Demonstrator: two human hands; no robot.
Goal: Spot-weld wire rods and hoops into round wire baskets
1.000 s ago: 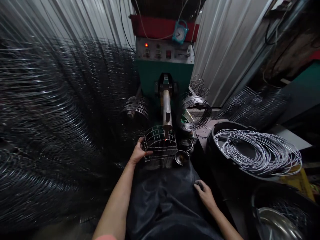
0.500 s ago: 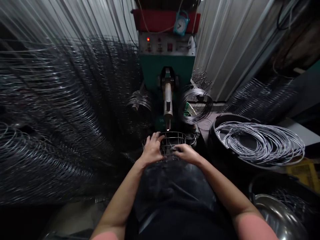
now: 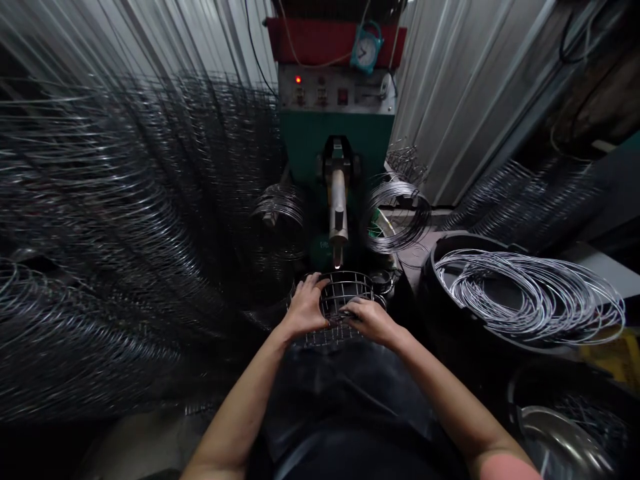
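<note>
A cage of welded steel wire (image 3: pixel 347 288) sits just below the tip of a spot-welder's upright arm (image 3: pixel 339 213), its round rim facing up. My left hand (image 3: pixel 306 307) wraps the cage's left side, fingers curled over the wires. My right hand (image 3: pixel 373 321) grips the near part of the cage, with its fingers among the wires. The lower part of the cage is hidden behind my hands. The tip of the welder's arm glows faintly a little above the rim.
The green welding machine (image 3: pixel 335 143) has a control panel and a small blue clock (image 3: pixel 367 53). Wire coils hang to both sides of its arm. Many wire rings (image 3: pixel 125 200) hang at the left. A black tub with a wire coil (image 3: pixel 530 293) stands at the right, above a steel bowl (image 3: pixel 560 440).
My right hand has risen from my lap onto the cage. The cage has tipped so its round rim faces up, and it sits lower, beneath the welder's tip.
</note>
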